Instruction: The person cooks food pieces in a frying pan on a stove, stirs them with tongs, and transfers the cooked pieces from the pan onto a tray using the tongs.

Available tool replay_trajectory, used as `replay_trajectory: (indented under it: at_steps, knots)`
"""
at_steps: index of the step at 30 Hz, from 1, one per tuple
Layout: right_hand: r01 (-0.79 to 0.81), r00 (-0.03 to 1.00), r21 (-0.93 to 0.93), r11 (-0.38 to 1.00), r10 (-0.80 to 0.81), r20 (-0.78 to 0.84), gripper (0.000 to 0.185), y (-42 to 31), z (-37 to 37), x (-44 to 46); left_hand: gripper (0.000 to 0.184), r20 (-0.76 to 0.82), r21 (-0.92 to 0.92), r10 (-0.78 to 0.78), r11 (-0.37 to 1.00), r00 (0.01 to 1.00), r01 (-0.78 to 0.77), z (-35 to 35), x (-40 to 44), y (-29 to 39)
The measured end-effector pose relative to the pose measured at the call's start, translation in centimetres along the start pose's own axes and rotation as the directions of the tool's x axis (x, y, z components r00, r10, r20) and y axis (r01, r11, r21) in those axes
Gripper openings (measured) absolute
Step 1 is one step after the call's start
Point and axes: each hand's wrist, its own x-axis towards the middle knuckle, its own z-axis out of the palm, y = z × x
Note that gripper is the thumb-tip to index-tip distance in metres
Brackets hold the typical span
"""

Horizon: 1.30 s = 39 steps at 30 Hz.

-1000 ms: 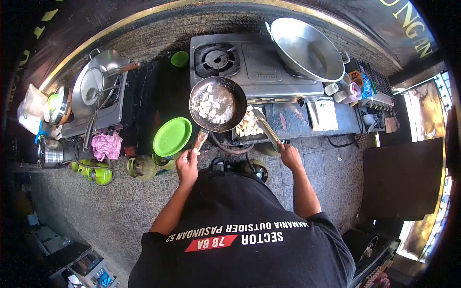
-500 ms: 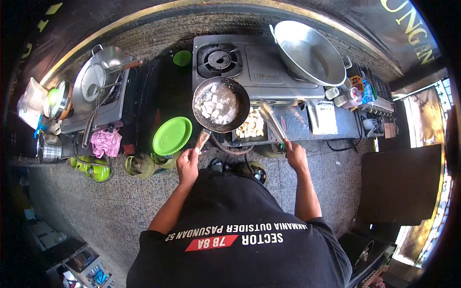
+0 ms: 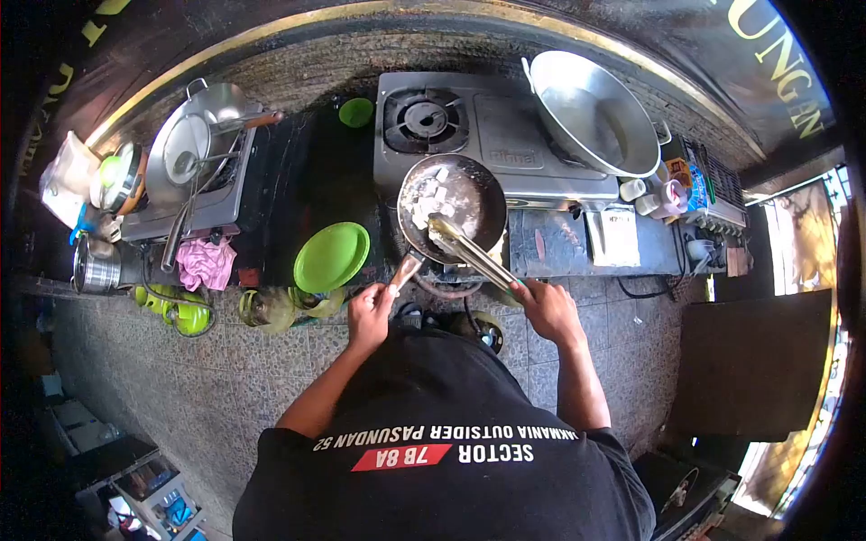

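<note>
My left hand (image 3: 370, 316) is closed around the wooden handle of a dark frying pan (image 3: 487, 194), which is held off the burner in front of the stove. Small white cubes (image 3: 424, 203), which look like tofu, lie in the pan, mostly on its left side. In my right hand (image 3: 548, 309) is a pair of metal tongs (image 3: 478, 255), its tips down in the pan among the cubes. The tray of pale pieces below is now mostly hidden by the pan and tongs.
Behind the pan stands a gas stove (image 3: 514, 167) with a bare burner (image 3: 426, 119) and a large metal wok (image 3: 591, 113). A green plate (image 3: 331, 257) lies left of the pan. Further left, another stove holds a wok (image 3: 167, 167). A white packet (image 3: 613, 239) and jars (image 3: 648, 203) stand right.
The tongs have moved left from above the tray into the pan. The pan has shifted slightly right and tilted, now covering most of the tray. Both hands keep their grips.
</note>
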Motion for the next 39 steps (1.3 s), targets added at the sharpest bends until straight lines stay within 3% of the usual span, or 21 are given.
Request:
replay_trajectory:
  at_steps: [10,15,33,39]
  knots:
    - [-0.051,0.998,-0.078,0.996,0.055,0.042,0.064,-0.3,-3.7,-0.5,0.031,0.011,0.011,0.044,0.999,0.999,-0.044,-0.5,0.2,-0.7]
    - [-0.038,0.999,-0.059,0.998,0.039,0.005,0.066,-1.4,-2.4,0.5,0.032,0.036,0.111,0.074,0.991,0.997,-0.078,-0.8,0.5,-0.8]
    - [0.05,0.998,0.004,0.999,-0.05,-0.027,0.063,-1.6,6.3,4.9,0.032,0.079,0.12,0.071,0.99,0.994,-0.081,-2.1,1.0,-2.1]
    - [0.046,0.995,0.075,0.996,-0.04,-0.089,0.059,-1.5,6.4,4.2,0.032,0.051,0.004,0.019,1.0,0.999,-0.019,-2.1,1.0,-3.3]
